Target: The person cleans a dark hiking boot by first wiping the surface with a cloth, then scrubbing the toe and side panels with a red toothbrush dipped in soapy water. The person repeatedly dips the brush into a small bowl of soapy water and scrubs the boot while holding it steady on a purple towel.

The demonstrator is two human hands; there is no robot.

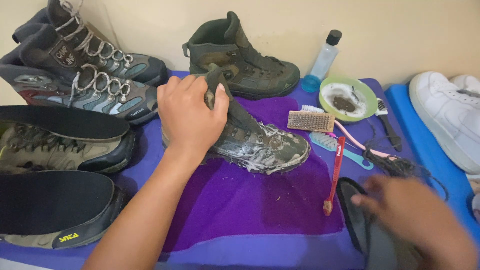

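Gripping the collar of the soapy boot [250, 140], your left hand [192, 112] is clenched around the tongue and ankle padding, which pins the boot upright on the purple cloth [250, 205] at the middle of the table. Suds cover the toe and side; laces are out.

Your right hand [415, 220] is low at the right, blurred, over a dark insole [352, 210]. Fingers look spread and close to it, but you cannot tell whether they grasp it.

Just beside the boot's toe: a red toothbrush [334, 175] lying lengthwise, a teal toothbrush [340, 149], a pink one, and a wooden bristle brush [311, 121]. All within easy reach of the right hand. Loose dark laces [395, 162] sit beyond them.

Behind: green bowl [348, 98] with foam, clear bottle [324, 62], the matching boot [240, 60] against the wall.

Left side: more hiking boots [90, 85], two with insoles resting on top. White sneakers [445, 115] far right on blue mat.
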